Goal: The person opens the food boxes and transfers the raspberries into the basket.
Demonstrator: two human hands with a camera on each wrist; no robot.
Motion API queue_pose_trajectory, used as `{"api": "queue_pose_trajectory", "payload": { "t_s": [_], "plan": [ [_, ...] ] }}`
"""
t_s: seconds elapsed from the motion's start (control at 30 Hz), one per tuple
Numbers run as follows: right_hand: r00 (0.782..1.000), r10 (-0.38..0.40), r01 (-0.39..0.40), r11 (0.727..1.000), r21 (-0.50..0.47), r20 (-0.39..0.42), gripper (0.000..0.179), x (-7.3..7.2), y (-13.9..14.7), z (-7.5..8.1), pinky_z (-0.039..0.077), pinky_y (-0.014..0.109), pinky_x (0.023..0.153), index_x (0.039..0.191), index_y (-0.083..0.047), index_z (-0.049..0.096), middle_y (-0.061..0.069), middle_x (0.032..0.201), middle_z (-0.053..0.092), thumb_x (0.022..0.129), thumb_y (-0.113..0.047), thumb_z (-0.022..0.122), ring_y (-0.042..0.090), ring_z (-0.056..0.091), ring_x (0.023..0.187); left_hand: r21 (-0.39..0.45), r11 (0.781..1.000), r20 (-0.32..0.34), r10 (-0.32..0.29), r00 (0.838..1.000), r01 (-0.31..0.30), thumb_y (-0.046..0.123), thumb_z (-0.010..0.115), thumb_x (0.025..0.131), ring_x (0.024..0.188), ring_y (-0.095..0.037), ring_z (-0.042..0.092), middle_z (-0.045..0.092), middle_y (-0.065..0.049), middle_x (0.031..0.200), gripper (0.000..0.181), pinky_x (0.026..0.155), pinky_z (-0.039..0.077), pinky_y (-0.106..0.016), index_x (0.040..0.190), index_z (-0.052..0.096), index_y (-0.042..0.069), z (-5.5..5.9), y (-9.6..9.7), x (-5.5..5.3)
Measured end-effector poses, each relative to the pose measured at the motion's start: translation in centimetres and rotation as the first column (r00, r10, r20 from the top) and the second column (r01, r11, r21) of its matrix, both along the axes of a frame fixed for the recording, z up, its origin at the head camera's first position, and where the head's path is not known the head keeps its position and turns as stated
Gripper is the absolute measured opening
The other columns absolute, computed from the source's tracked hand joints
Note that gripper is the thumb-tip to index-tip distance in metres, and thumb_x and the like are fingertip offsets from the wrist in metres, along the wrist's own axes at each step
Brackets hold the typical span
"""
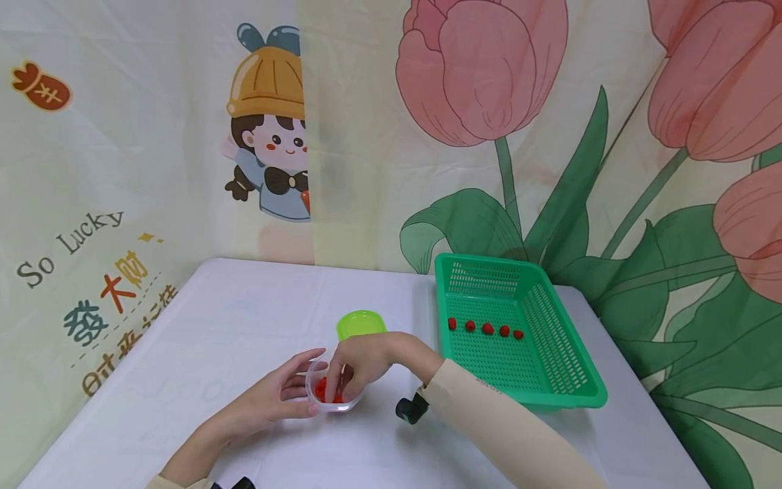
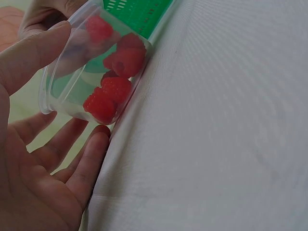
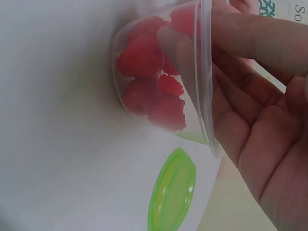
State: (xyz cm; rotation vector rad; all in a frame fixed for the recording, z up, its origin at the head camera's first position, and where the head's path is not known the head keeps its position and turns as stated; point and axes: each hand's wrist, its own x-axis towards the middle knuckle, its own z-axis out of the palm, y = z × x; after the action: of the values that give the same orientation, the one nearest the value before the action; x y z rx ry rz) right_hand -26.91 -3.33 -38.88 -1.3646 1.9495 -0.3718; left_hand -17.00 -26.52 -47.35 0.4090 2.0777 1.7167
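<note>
A clear plastic tub (image 1: 349, 407) with several red raspberries (image 2: 115, 89) inside stands on the white table. My left hand (image 1: 277, 390) holds it from the left, thumb at the near rim and fingers spread round the far side. My right hand (image 1: 360, 360) reaches down into the tub from above. Its fingertips pinch a raspberry (image 3: 185, 20) that sits higher than the others, seen through the clear wall in the right wrist view. Behind the tub lies a bright green lid (image 1: 360, 323), partly covered by the right hand.
To the right stands a green perforated basket (image 1: 568, 380) with several raspberries (image 1: 487, 329) in a row across its floor. The right forearm passes in front of its near left corner. A printed cloth backdrop (image 1: 354, 136) hangs behind the white-covered table (image 1: 153, 380).
</note>
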Motion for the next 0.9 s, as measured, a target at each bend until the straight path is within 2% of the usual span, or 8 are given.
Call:
{"api": "queue_pose_trajectory", "payload": {
  "t_s": [0.17, 0.47, 0.63, 0.77, 0.9],
  "plan": [
    [1.0, -0.02, 0.02, 1.0, -0.001, 0.003, 0.019, 0.1, 0.3, 0.4, 0.054, 0.016, 0.087, 0.112, -0.016, 0.085, -0.01, 0.106, 0.073, 0.096, -0.009, 0.078, 0.003, 0.061, 0.102, -0.005, 1.0, -0.003, 0.007, 1.0, -0.007, 0.016, 0.079, 0.097, 0.142, -0.039, 0.052, 0.033, -0.021, 0.169, 0.09, 0.101, 0.054, -0.024, 0.168, 0.025, 0.022, 0.0, 0.0, 0.0],
    [0.999, -0.049, 0.049, 0.999, 0.007, 0.013, 0.018, 0.3, 0.7, 0.9, 0.054, 0.017, 0.086, 0.112, -0.016, 0.085, -0.012, 0.101, 0.074, 0.096, -0.009, 0.078, 0.002, 0.061, 0.098, 0.008, 1.0, -0.007, -0.001, 1.0, 0.001, 0.014, 0.078, 0.097, 0.143, -0.039, 0.051, 0.031, -0.022, 0.17, 0.09, 0.102, 0.054, -0.024, 0.169, 0.024, 0.02, -0.1, -0.1, 0.0],
    [0.999, -0.043, 0.043, 0.999, -0.021, -0.011, 0.018, 0.4, 1.2, 1.3, 0.054, 0.015, 0.087, 0.113, -0.016, 0.084, -0.014, 0.102, 0.075, 0.097, -0.01, 0.078, 0.0, 0.062, 0.099, 0.006, 1.0, 0.0, -0.002, 1.0, 0.002, 0.016, 0.078, 0.098, 0.143, -0.038, 0.051, 0.032, -0.021, 0.17, 0.089, 0.101, 0.054, -0.024, 0.169, 0.024, 0.021, 0.0, 0.0, 0.0],
    [0.998, -0.062, 0.06, 0.995, -0.083, -0.027, 0.018, 0.3, 2.0, 2.2, 0.056, 0.015, 0.085, 0.113, -0.014, 0.083, -0.013, 0.101, 0.076, 0.097, -0.009, 0.079, -0.001, 0.066, 0.094, -0.007, 1.0, 0.012, 0.005, 1.0, -0.005, 0.018, 0.078, 0.098, 0.144, -0.038, 0.051, 0.033, -0.02, 0.17, 0.089, 0.101, 0.054, -0.024, 0.169, 0.024, 0.022, 0.1, 0.1, 0.1],
    [0.995, -0.091, 0.084, 0.986, -0.144, -0.047, 0.016, 0.0, 3.6, 4.1, 0.058, 0.017, 0.084, 0.112, -0.013, 0.083, -0.009, 0.101, 0.077, 0.097, -0.009, 0.078, 0.0, 0.069, 0.09, -0.029, 0.999, 0.028, 0.028, 0.999, -0.027, 0.021, 0.079, 0.097, 0.143, -0.037, 0.051, 0.035, -0.019, 0.169, 0.09, 0.103, 0.055, -0.028, 0.169, 0.024, 0.022, 0.3, 0.2, 0.2]
  ]
}}
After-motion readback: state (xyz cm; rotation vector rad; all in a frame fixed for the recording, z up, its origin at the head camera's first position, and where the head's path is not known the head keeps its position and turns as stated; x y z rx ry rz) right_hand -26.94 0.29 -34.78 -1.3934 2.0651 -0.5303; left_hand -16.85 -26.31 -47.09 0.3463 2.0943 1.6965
